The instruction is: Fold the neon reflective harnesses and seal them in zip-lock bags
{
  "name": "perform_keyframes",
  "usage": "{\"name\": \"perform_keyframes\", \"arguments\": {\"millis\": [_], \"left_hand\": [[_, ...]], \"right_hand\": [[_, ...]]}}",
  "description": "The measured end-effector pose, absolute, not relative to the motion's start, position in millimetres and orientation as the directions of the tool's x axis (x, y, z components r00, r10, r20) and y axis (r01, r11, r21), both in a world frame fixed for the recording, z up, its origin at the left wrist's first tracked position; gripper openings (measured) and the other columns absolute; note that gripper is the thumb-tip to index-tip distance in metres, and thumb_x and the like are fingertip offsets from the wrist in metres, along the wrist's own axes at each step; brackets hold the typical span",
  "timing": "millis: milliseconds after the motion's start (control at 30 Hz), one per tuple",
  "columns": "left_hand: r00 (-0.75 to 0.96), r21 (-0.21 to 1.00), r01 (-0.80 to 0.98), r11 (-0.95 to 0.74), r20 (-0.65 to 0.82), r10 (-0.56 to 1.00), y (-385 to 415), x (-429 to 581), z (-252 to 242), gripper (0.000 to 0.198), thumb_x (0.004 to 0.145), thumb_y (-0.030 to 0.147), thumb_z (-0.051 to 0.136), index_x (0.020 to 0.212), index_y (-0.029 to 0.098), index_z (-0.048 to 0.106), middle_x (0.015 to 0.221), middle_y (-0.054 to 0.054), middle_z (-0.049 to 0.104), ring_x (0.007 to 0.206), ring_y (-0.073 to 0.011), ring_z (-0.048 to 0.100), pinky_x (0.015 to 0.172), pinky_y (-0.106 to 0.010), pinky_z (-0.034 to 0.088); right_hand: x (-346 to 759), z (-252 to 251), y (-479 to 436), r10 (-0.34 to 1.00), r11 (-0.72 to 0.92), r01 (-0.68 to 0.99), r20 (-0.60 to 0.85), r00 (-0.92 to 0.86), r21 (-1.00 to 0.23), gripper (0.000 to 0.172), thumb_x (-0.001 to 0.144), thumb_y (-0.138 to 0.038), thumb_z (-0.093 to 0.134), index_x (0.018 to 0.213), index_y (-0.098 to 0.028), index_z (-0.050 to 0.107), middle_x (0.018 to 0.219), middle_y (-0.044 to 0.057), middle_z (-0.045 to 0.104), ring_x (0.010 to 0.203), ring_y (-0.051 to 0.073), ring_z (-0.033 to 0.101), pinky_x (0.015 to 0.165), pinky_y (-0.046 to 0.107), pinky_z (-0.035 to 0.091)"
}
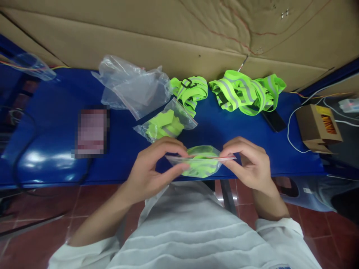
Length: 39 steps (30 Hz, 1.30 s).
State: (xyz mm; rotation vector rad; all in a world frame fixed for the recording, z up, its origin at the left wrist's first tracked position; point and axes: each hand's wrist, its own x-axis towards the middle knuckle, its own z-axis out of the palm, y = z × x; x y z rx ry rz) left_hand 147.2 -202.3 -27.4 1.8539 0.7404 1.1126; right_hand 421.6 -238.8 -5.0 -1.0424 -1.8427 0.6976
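Note:
A clear zip bag [202, 167] with a red strip along its mouth is held at the table's front edge. Inside it lies a folded neon-yellow reflective strap. My left hand [157, 166] pinches the left end of the mouth between thumb and fingers. At the right end, my right hand [248, 162] pinches the same strip. Just behind my left hand rests another filled zip bag [165, 125] with neon-yellow strap in it. Beyond that sit a coiled reflective strap [193, 91] with a black buckle and a larger heap of reflective straps [246, 91].
Empty clear plastic bags [137, 87] lie at the back left of the blue table [53, 138]. A blurred-out reddish item [92, 130] is on the left. To the right are a dark phone-like object [274, 118], a white cable [290, 129] and a cardboard box [316, 125]. Cardboard [126, 30] lines the back.

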Motion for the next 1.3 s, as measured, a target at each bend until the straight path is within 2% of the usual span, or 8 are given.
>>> {"name": "perform_keyframes", "arguments": {"millis": [100,300,433,600,800,967,1167,1300], "left_hand": [[0.382,0.849,0.113,-0.517,0.443,0.811,-200.3,152.4,-27.8,0.013,0.091,0.010,0.075,0.097,0.021,0.071,0.095,-0.003,0.071,0.091,-0.0171,0.069,0.082,-0.031,0.054],[0.432,0.829,0.108,-0.548,0.458,0.777,-198.0,159.2,-27.5,0.019,0.091,0.010,0.076,0.107,0.019,0.071,0.103,-0.004,0.070,0.098,-0.0154,0.067,0.087,-0.029,0.054],[0.420,0.784,0.155,-0.601,0.498,0.759,-197.0,162.5,-28.2,0.018,0.091,0.004,0.073,0.102,0.018,0.071,0.099,-0.004,0.070,0.094,-0.0128,0.068,0.086,-0.026,0.054],[0.445,0.751,0.176,-0.636,0.516,0.732,-196.6,164.4,-25.6,0.018,0.091,0.007,0.074,0.106,0.018,0.071,0.103,-0.005,0.071,0.096,-0.0145,0.069,0.086,-0.028,0.055],[0.428,0.631,0.270,-0.728,0.598,0.677,-197.6,170.2,-24.3,0.015,0.094,0.008,0.070,0.103,0.021,0.071,0.098,-0.003,0.075,0.091,-0.0156,0.070,0.084,-0.031,0.055],[0.427,0.681,0.231,-0.694,0.570,0.702,-197.2,170.0,-24.3,0.015,0.092,0.015,0.077,0.105,0.020,0.072,0.102,-0.005,0.074,0.092,-0.0155,0.071,0.082,-0.030,0.057],[0.406,0.656,0.192,-0.730,0.625,0.667,-192.7,170.7,-25.6,0.014,0.090,0.010,0.076,0.098,0.021,0.072,0.093,-0.002,0.076,0.087,-0.0154,0.071,0.084,-0.033,0.053],[0.411,0.702,0.196,-0.684,0.575,0.708,-194.5,172.1,-23.4,0.011,0.091,0.011,0.075,0.099,0.018,0.071,0.097,-0.005,0.074,0.091,-0.0158,0.071,0.082,-0.031,0.054]], "right_hand": [[418.6,-5.1,-239.1,0.866,0.501,0.394,0.436,-0.246,-0.771,0.017,0.090,-0.009,0.075,0.101,-0.022,0.071,0.091,0.002,0.070,0.081,0.014,0.064,0.073,0.029,0.053],[413.1,-0.9,-236.3,0.846,0.532,0.449,0.447,-0.289,-0.718,0.019,0.089,-0.011,0.077,0.102,-0.021,0.067,0.094,0.001,0.069,0.085,0.013,0.064,0.076,0.028,0.052],[412.0,-0.6,-231.6,0.828,0.559,0.482,0.425,-0.365,-0.675,0.017,0.093,-0.014,0.075,0.106,-0.019,0.064,0.096,0.002,0.069,0.089,0.014,0.064,0.082,0.031,0.051],[411.0,-1.2,-228.5,0.791,0.611,0.489,0.454,-0.411,-0.622,0.014,0.095,-0.015,0.072,0.105,-0.019,0.064,0.095,0.003,0.070,0.087,0.016,0.064,0.081,0.034,0.048],[402.6,0.6,-228.1,0.771,0.637,0.514,0.460,-0.440,-0.575,0.015,0.094,-0.013,0.072,0.106,-0.019,0.066,0.097,0.004,0.072,0.087,0.018,0.065,0.080,0.035,0.049],[399.3,2.5,-225.9,0.767,0.642,0.498,0.467,-0.441,-0.583,0.016,0.095,-0.012,0.071,0.108,-0.018,0.067,0.097,0.005,0.073,0.087,0.017,0.065,0.079,0.032,0.052],[393.4,1.6,-223.4,0.759,0.651,0.531,0.475,-0.446,-0.542,0.012,0.094,-0.013,0.071,0.104,-0.020,0.069,0.088,0.002,0.071,0.078,0.016,0.063,0.073,0.032,0.049],[389.0,0.7,-224.3,0.786,0.619,0.528,0.462,-0.411,-0.582,0.009,0.093,-0.017,0.074,0.100,-0.020,0.069,0.086,0.002,0.071,0.078,0.015,0.063,0.072,0.030,0.050]]}}
